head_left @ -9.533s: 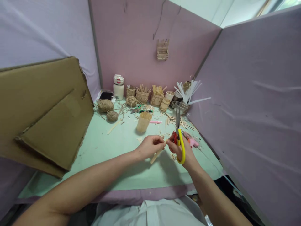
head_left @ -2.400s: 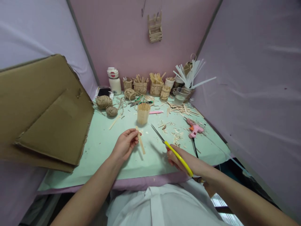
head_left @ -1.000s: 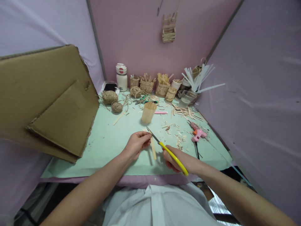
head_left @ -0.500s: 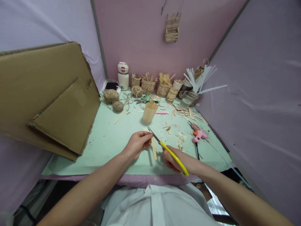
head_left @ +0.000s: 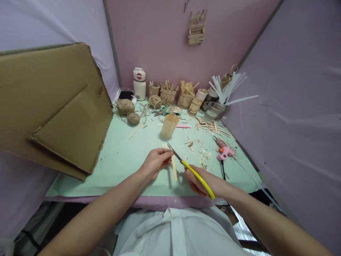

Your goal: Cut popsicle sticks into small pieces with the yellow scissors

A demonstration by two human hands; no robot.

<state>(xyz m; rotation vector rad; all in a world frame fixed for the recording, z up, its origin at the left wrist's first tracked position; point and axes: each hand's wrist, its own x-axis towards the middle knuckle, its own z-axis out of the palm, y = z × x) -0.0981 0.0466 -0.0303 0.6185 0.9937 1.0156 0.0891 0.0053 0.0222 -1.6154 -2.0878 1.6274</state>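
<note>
My left hand (head_left: 159,161) pinches a flat wooden craft stick (head_left: 174,170) near its upper end; its lower part hangs over the table. In my right hand (head_left: 198,179) is a pair of scissors (head_left: 195,174) with yellow handles. The scissor blades point up and left, across the stick close to my left fingertips. Whether the blades touch the wood I cannot tell. Just beyond my hands stands a cup (head_left: 169,126) made of upright wooden sticks, with a pink pen (head_left: 183,126) lying behind it.
Wood chips (head_left: 204,158) and a pink glue gun (head_left: 226,152) lie on the right. Twine balls (head_left: 125,106) and cardboard (head_left: 66,131) are on the left. Along the back stand a white bottle (head_left: 139,85), stick-filled containers (head_left: 168,95) and a clear cup (head_left: 213,112).
The camera view has shifted slightly. My hands, the craft stick and the scissors keep nearly the same position.
</note>
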